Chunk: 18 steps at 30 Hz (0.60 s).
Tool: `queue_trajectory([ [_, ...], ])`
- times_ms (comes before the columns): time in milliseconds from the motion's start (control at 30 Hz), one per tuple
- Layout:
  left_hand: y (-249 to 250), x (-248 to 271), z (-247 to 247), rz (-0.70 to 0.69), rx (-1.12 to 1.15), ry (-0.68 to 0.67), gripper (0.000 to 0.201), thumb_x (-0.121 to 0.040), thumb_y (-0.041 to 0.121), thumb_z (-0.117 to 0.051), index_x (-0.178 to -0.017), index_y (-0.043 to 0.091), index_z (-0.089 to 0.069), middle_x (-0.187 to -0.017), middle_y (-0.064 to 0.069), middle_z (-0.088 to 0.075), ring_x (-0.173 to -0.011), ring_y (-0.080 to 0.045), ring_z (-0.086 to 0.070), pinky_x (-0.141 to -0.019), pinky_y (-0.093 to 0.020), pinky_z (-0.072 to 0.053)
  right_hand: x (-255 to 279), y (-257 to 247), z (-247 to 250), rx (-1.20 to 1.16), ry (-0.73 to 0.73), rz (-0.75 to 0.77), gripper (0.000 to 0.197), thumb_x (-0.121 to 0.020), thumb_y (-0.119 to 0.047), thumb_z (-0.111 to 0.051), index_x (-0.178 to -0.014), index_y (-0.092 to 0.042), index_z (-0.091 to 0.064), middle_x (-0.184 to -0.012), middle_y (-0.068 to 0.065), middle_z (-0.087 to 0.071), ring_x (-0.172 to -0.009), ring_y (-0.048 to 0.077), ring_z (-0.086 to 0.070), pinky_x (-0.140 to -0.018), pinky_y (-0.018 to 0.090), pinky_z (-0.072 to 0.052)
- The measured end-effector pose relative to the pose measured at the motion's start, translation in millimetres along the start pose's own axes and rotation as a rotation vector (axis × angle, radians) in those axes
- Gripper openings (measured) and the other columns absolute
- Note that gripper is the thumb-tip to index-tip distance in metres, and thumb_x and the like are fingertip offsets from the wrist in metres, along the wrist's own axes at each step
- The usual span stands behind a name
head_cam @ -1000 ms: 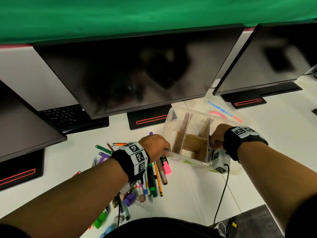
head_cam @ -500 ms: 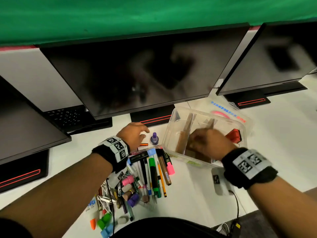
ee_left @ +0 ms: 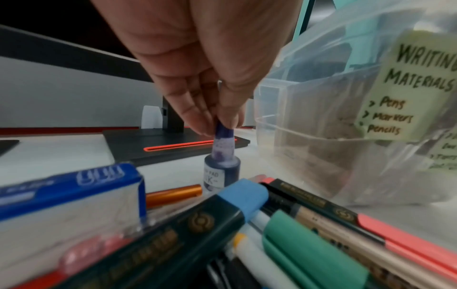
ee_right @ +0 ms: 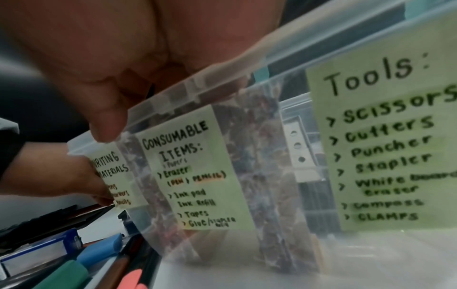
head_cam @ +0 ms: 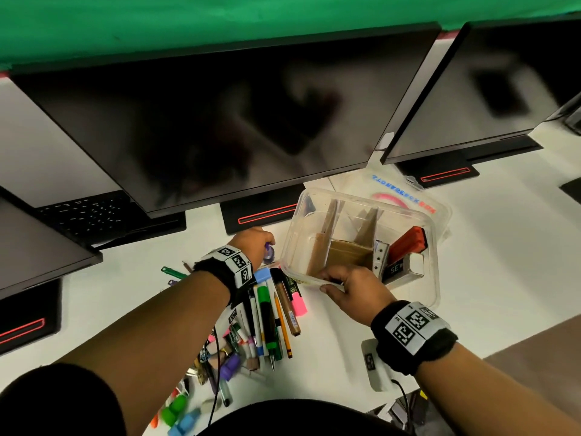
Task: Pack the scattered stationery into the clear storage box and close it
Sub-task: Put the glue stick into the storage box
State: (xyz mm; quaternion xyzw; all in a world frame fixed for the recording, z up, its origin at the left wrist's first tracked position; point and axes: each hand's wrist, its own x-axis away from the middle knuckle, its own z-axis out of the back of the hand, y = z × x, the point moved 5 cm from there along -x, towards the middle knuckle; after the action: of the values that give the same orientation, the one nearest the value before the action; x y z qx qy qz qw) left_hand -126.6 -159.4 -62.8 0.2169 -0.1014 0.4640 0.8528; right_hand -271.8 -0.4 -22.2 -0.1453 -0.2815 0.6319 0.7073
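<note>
The clear storage box [head_cam: 436,278] stands open on the white desk, split by cardboard dividers [head_cam: 349,253]. A red tool [head_cam: 408,243] and a small black item lie in its right compartment. My right hand [head_cam: 349,287] grips the box's near rim, thumb [ee_right: 106,121] over the edge. To the box's left my left hand [head_cam: 254,243] pinches the cap of a small purple ink bottle [ee_left: 222,168] that stands upright on the desk. A pile of pens and markers [head_cam: 270,313] lies under my left wrist. The box's lid [head_cam: 405,196] lies behind it.
Dark monitors [head_cam: 220,121] line the back, with a black stand base [head_cam: 257,215] just behind the ink bottle. A keyboard [head_cam: 85,215] sits at the left. A white device with a cable [head_cam: 372,363] lies near the front edge. Green sticky notes [ee_right: 385,136] label the box's front.
Both hands held the box a second ago. My left hand has since moved left and taken the ink bottle's cap; my right hand has come out of the box onto its near rim.
</note>
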Motion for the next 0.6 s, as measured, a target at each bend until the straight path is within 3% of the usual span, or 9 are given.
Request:
queue_trajectory([
  [167, -10.2, 7.2, 12.8, 0.038, 0.055, 0.103, 0.031, -0.088, 0.016, -0.053, -0.119, 0.017, -0.058, -0.123, -0.007, -0.054, -0.113, -0.025, -0.053, -0.095, -0.03, -0.041, 0.9, -2.5, 0.6, -0.024, -0.014, -0.008, 0.024, -0.091, -0.029, -0.056, -0.113, -0.03, -0.063, -0.108, -0.009, -0.069, -0.097, 0.01, -0.062, -0.082, 0.025, -0.05],
  [267, -7.0, 25.8, 47.6, 0.034, 0.214, 0.351, 0.023, -0.089, 0.017, -0.05, -0.109, 0.021, -0.062, -0.11, -0.002, -0.056, -0.104, -0.021, -0.055, -0.085, -0.026, -0.041, 0.7, -3.8, 1.5, -0.048, -0.019, 0.001, 0.023, -0.09, -0.027, -0.057, -0.111, -0.027, -0.065, -0.107, -0.007, -0.069, -0.094, 0.009, -0.062, -0.081, 0.021, -0.049],
  [367, 16.0, 50.1, 90.4, -0.07, 0.293, 0.517, 0.022, -0.087, 0.016, -0.053, -0.107, 0.022, -0.061, -0.103, 0.003, -0.055, -0.095, -0.016, -0.055, -0.085, -0.029, -0.046, -0.3, -6.9, 8.4, -0.136, 0.069, -0.007, 0.017, -0.087, -0.023, -0.063, -0.102, -0.019, -0.069, -0.097, -0.002, -0.071, -0.084, 0.01, -0.062, -0.069, 0.007, -0.042],
  [433, 36.0, 62.7, 107.2, -0.152, 0.375, 0.499, 0.024, -0.085, 0.014, -0.058, -0.107, 0.025, -0.059, -0.093, 0.008, -0.057, -0.086, -0.013, -0.057, -0.08, -0.027, -0.049, -2.2, -10.2, 21.7, -0.276, 0.206, -0.037, 0.021, -0.082, -0.021, -0.069, -0.102, -0.015, -0.069, -0.09, 0.0, -0.069, -0.081, 0.014, -0.063, -0.067, 0.006, -0.044],
  [467, 45.5, 66.5, 109.9, -0.186, 0.439, 0.446, 0.027, -0.084, 0.014, -0.06, -0.108, 0.026, -0.058, -0.088, 0.01, -0.058, -0.082, -0.011, -0.058, -0.077, -0.024, -0.049, -4.2, -12.3, 28.8, -0.364, 0.254, -0.056, 0.028, -0.08, -0.021, -0.072, -0.106, -0.013, -0.068, -0.089, 0.001, -0.068, -0.08, 0.015, -0.063, -0.069, 0.01, -0.047],
  [600, 84.4, 81.6, 100.2, -0.314, 0.555, 0.243, 0.031, -0.083, 0.013, -0.066, -0.109, 0.027, -0.057, -0.084, 0.012, -0.06, -0.076, -0.006, -0.058, -0.074, -0.02, -0.05, -13.9, -23.4, 45.1, -0.47, 0.225, -0.049, 0.047, -0.073, -0.027, -0.078, -0.116, -0.018, -0.062, -0.097, 0.004, -0.067, -0.074, 0.02, -0.062, -0.076, 0.031, -0.052],
])
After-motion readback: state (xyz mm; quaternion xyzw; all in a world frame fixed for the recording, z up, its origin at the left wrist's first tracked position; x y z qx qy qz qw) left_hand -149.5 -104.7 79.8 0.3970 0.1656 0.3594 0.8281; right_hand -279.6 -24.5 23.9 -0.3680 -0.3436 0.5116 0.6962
